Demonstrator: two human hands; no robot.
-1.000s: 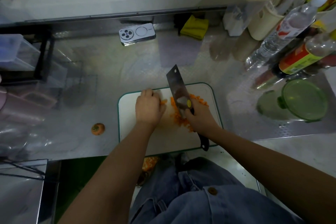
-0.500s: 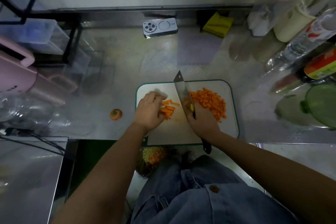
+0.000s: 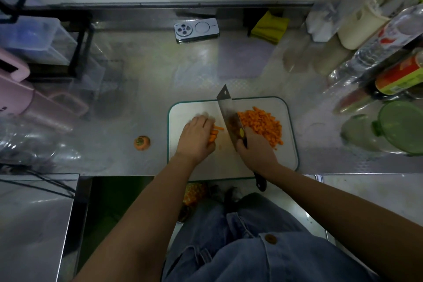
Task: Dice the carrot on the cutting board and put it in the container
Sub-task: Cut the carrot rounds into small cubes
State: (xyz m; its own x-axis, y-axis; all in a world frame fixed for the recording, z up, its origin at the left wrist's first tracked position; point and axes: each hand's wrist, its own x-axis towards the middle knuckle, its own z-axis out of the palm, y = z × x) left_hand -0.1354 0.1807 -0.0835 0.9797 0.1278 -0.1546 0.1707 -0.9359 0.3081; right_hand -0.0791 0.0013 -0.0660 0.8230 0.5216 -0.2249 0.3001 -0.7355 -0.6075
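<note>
Since the frame half a second back, the left hand (image 3: 195,138) has crept a little rightward over the bundle of orange carrot sticks (image 3: 215,134), so less of the bundle shows. Only the stick ends poke out from under the knuckles toward the blade. Its fingers (image 3: 206,121) curl down on the bundle, their tips blurred.

The right hand (image 3: 254,152) grips the broad steel cleaver (image 3: 229,114) as before. Its fingers wrap the handle and hide most of it, and only the black butt shows below the wrist, past the near edge of the white cutting board with a green rim (image 3: 190,110). The blade stands between the sticks and the heap of small orange carrot dice (image 3: 263,126); whether its edge touches the board cannot be told. A second ago the pieces lay scattered under and around the blade; now they are gathered to its right, partly hidden by the blade and the right hand.

The round green-lidded plastic container (image 3: 402,126) sits on the shiny steel desk (image 3: 142,89), well right of the board and cut off by the frame edge. A trimmed carrot top (image 3: 142,143) lies on the desk left of the board.
</note>
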